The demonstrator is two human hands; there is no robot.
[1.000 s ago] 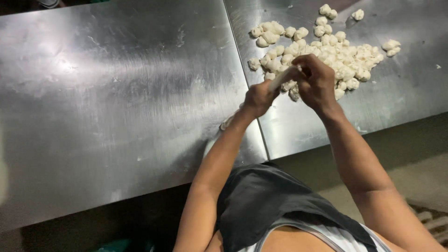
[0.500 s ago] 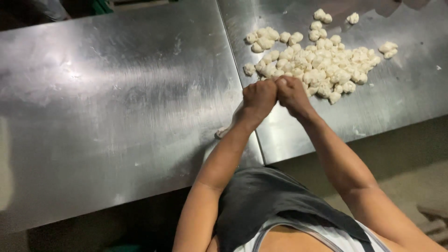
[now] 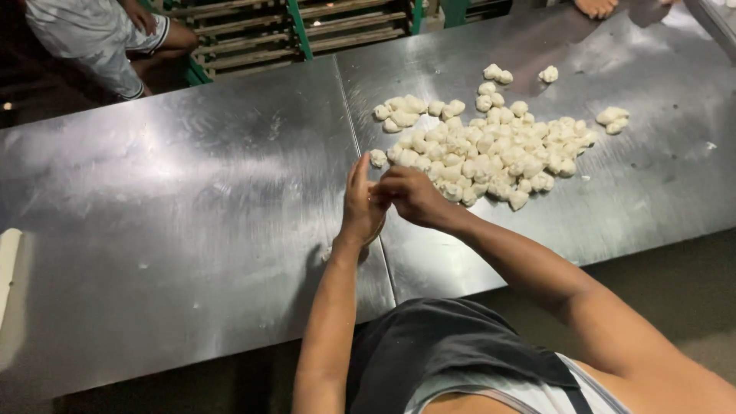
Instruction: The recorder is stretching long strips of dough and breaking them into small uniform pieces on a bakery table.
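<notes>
While both hands meet just above the seam between two steel sheets, the left hand (image 3: 360, 205) stands upright with its fingers straight and its palm turned toward the right hand (image 3: 412, 195), which is curled and pressed against it. Whatever sits between the palms is hidden, so I cannot tell whether a bit of dough is pinched there; the pose looks like rolling or shaping, but that is a judgement.

Just beyond the right hand's knuckles lies the heap of dough pieces (image 3: 491, 153), dozens of small pale lumps, rounded but uneven, matte and soft-looking, some stuck against each other. A few strays lie apart from it: one lump (image 3: 378, 158) close above the left hand's fingertips, a pair (image 3: 613, 119) far out to the right of the hands, and a single one (image 3: 548, 73) at the far side. No row of finished shapes shows anywhere, so by the look of it nearly the whole heap remains to be handled.

The counter (image 3: 176, 215) is brushed metal, smeared and glossy under the light, bare to the left of the left hand apart from faint crumbs. Beyond it, another person (image 3: 115, 34) in light clothes is near slatted crates (image 3: 307, 27).
</notes>
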